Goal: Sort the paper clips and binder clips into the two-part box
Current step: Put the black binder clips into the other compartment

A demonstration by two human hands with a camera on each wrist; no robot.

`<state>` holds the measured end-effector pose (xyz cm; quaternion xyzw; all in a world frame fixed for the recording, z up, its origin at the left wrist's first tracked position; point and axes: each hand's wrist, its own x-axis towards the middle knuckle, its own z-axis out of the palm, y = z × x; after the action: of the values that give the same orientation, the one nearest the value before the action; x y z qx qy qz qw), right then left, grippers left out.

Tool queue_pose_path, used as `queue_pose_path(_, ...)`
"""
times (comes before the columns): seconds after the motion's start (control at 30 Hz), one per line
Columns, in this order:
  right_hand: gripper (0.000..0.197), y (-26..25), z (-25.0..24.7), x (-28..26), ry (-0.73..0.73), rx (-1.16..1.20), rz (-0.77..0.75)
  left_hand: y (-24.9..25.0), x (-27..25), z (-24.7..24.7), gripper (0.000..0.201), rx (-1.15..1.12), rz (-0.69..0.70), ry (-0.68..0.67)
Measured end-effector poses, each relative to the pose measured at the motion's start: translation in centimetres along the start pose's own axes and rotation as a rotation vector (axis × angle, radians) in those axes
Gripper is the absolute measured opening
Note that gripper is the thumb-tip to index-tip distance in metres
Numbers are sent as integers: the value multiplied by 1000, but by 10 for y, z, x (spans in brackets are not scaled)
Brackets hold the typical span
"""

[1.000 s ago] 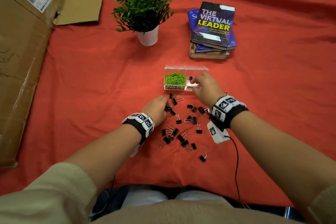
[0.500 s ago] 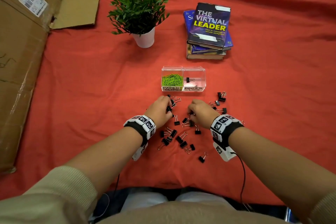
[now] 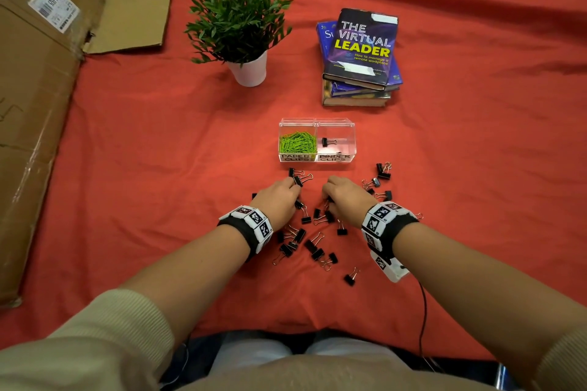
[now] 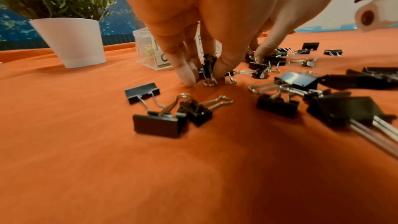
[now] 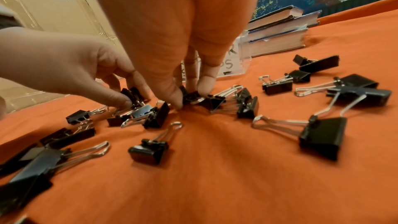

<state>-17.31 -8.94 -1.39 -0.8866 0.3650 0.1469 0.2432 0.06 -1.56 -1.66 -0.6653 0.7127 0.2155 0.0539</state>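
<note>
Straight ahead of both grips, a little beyond the fingertips, stands the two-part box [image 3: 317,158], its long axis running left to right across the person's front, so that each grip has one compartment roughly before it. Green paper clips [image 3: 298,142] fill the left half, labelled for them; the right half, labelled for binder clips, holds a binder clip [image 3: 328,141] and lies forward and slightly right of the left hand [image 3: 279,200], almost dead ahead of the right hand [image 3: 344,197]. Each grip is closed in a pinch at cloth level: the left thumb and fingers [image 4: 226,64] clamp one small black clip [image 4: 210,67] standing on edge, and the right thumb and fingers [image 5: 206,81] squeeze another black clip [image 5: 191,97] among the scatter. The loose binder clips [image 3: 313,251] lie mostly behind and between the two grips on the red cloth [image 3: 158,168], with a few off to the right of the right grip. By this layout, the coming move looks like a short forward carry, and the right hand appears the nearer and straighter to the binder compartment, while the left would need to angle rightward past the paper-clip side. Whether either clip has left the cloth cannot be told.
</note>
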Motion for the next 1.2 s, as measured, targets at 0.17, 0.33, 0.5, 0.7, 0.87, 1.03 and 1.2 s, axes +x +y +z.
queue_pose_path(0.17, 7, 7, -15, -5, 124, 188, 32, 1, 1, -2, 23, -15, -20, -12)
queue_pose_path(0.33, 6, 20, -58, 15, 465, 438, 172, -1, 0, -3, 23, -60, -17, -6)
queue_pose_path(0.5, 10, 33, -81, 29, 502, 507, 188, 3, 3, -12, 17, -197, -29, 50)
queue_pose_path(0.7, 36, 79, -64, 6, 404, 410, 506, 30, 34, -60, 9, -284, 78, 189)
queue_pose_path(0.87, 54, 69, -30, -25, 84, 189, 427, 48, 86, -90, 10, -319, 42, 259)
queue_pose_path(1.03, 56, 58, -3, -33, 80, 167, 313, 51, 110, -84, 15, -295, -35, 214)
queue_pose_path(1.2, 32, 53, 2, -31, 88, 315, 304, 57, 79, -64, 21, -216, 56, 243)
